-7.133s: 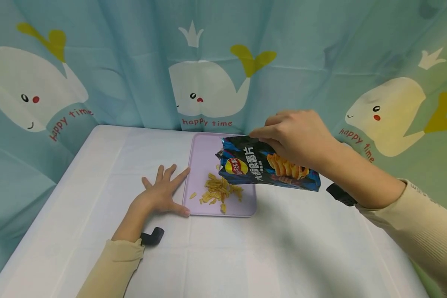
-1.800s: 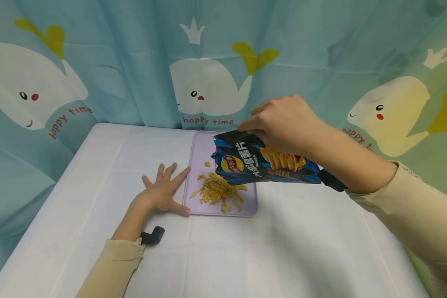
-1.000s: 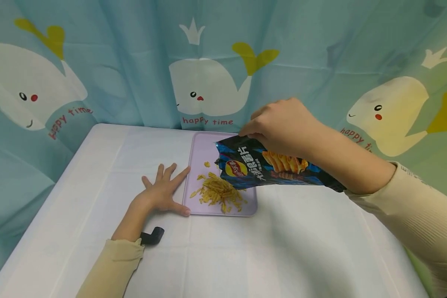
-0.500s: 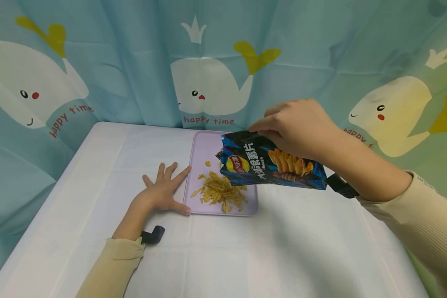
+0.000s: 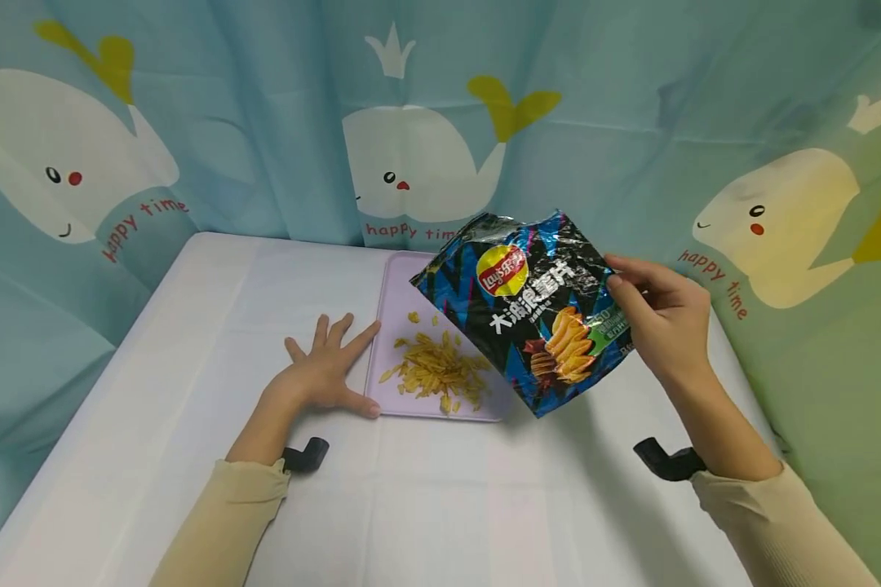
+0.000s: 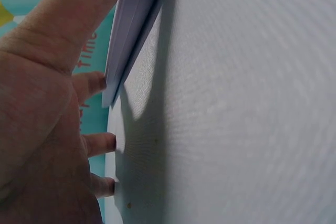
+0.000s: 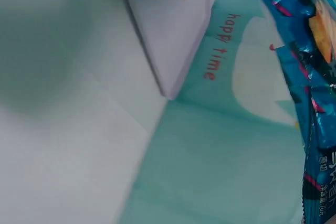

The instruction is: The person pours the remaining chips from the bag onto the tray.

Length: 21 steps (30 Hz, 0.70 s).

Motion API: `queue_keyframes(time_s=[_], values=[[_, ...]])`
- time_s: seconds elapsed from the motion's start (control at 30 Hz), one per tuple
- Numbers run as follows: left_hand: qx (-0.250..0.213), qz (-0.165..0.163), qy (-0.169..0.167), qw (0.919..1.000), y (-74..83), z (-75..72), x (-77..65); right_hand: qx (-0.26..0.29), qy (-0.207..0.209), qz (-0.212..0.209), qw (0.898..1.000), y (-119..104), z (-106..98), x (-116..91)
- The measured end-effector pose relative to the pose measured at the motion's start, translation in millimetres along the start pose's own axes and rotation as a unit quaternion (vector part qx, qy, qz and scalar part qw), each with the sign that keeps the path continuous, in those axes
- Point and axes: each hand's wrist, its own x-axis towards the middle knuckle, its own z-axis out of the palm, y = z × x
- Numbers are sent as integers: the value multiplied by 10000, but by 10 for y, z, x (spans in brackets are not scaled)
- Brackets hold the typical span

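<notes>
In the head view, a blue-and-black potato chip bag hangs tilted above the right part of a lilac tray. My right hand pinches the bag's right edge between thumb and fingers; the torn top points up and to the left. Whether anything is left inside is hidden. Broken yellow chips lie heaped on the tray, with a few loose bits around them. My left hand is spread on the cloth, its thumb and index finger touching the tray's left edge. The left wrist view shows the tray's side by the fingers.
A white cloth covers the table. Behind and on both sides hangs a blue-green curtain with whale prints, close to the table's back edge. Black camera mounts sit on both wrists.
The chip heap has grown since the oldest frame. My right hand has just turned and moved right, swinging the bag from mouth-left to mouth-up with its front facing me. My left hand stays put.
</notes>
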Motion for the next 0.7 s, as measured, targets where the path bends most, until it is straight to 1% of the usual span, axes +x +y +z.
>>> queue_keyframes(time_s=[0.03,0.07,0.1,0.13,0.2,0.27,0.3,0.33,0.4,0.43,0.47,0.5,0.6,0.63,0.67,0.7], values=[[3,2,-1,10000,3,5,5,377,265,341,9984,47,-3,-76],[3,-2,-8,10000,10,5,6,696,506,671,9940,95,-14,-144],[13,-13,-13,10000,16,4,7,1000,758,990,9872,136,-20,-212],[25,-25,-22,10000,19,4,9,1302,1037,1382,9763,172,-23,-278],[30,-36,-37,10000,28,4,12,1813,1604,2133,9465,245,-33,-393],[33,-32,-47,10000,34,5,17,2228,2030,2843,9101,314,-52,-491],[33,-33,-49,10000,37,4,18,2445,2191,3178,8895,349,-61,-534],[25,-39,-58,10000,38,4,19,2608,2324,3486,8697,385,-69,-574],[19,-51,-63,10000,38,2,16,2908,2482,3968,8345,463,-87,-642],[20,-63,-68,10000,37,0,13,3042,2536,4166,8183,504,-97,-672],[23,-67,-72,9999,35,-1,12,3108,2576,4325,8062,546,-105,-699],[14,-70,-77,9999,36,-3,10,3145,2610,4459,7964,588,-115,-724],[3,-61,-88,9999,34,-8,7,3216,2777,4710,7731,719,-148,-772],[-2,-57,-93,9999,34,-8,7,3190,2812,4776,7688,760,-158,-782],[-5,-51,-96,9999,33,-8,7,3119,2817,4829,7682,802,-168,-788],[-16,-49,-98,9999,34,-8,5,2995,2794,4897,7697,841,-176,-793]])
